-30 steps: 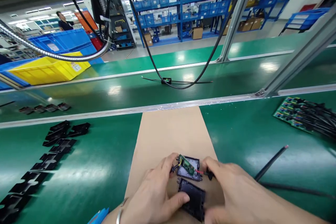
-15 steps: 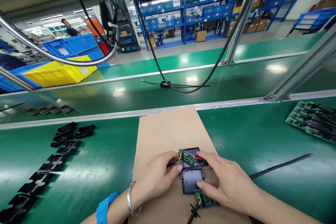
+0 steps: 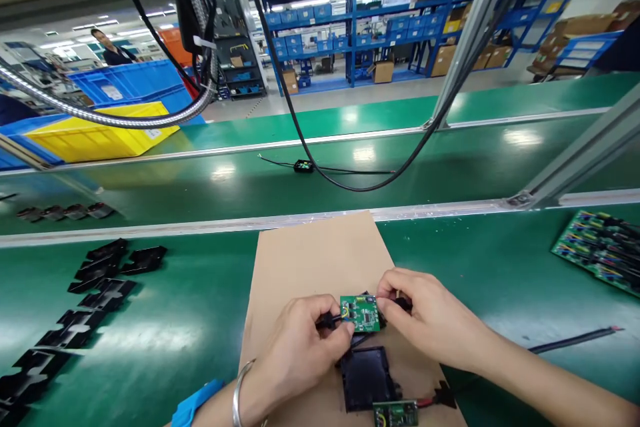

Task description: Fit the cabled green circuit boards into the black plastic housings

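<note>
Found green circuit board point(image 3: 361, 315) between both hands, face up: just right of the left fingertips, just left of the right ones. Could not call a firm long axis; looked near square. Took the hand-to-hand line instead, running left-right across the body, yellow wire at the left end. Judged neither hand clearly nearer; marked both as touching.

Tagged left hand point(image 3: 313, 333) as pinching black cable fitting point(image 3: 327, 321) at the board's left end, thumb by the lower-left corner. Tagged right hand point(image 3: 425, 310) as pinching the board's upper-right corner, thumb and forefinger drawn together; could not tell wire from board edge between the tips. Noted dark fitting point(image 3: 403, 303) just under the right fingers.

Below the board, between the hands, caught edges of lower case part point(image 3: 383, 320); mostly hidden, could not tell contact. Logged black case half point(image 3: 367, 380) nearer the body, right of the left hand. Logged second board point(image 3: 396, 413) just beyond, with red lead point(image 3: 425, 403) running right to black connector point(image 3: 444, 393).

Saw cardboard sheet point(image 3: 320, 247) underneath, reaching forward past both hands. Put black brackets point(image 3: 75, 327) well left of the left hand, loose cable point(image 3: 575, 340) beyond the right forearm, wired boards point(image 3: 600, 250) farther right.
</note>
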### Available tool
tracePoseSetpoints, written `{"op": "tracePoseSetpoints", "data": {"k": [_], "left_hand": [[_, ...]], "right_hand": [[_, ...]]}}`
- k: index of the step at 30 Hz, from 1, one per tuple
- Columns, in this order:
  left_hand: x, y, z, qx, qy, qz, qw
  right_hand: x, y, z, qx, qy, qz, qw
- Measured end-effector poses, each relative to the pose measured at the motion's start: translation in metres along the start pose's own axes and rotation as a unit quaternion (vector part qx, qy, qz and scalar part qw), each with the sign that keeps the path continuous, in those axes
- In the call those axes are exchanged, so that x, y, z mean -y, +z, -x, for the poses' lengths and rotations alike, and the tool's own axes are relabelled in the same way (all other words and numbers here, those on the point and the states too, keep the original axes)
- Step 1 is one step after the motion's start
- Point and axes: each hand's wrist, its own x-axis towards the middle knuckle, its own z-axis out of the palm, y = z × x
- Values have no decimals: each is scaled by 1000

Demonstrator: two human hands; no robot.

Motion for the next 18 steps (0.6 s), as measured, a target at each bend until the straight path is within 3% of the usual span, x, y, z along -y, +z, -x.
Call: {"op": "tracePoseSetpoints", "data": {"k": [11, 18], "left_hand": [[3, 6, -3, -23, -25, -30, 999], [-14, 24, 0, -43, 13, -72, 996]], "right_hand": [[-3, 15, -23, 41, -27, 164, 985], [35, 35, -35, 76, -2, 399, 914]]}}
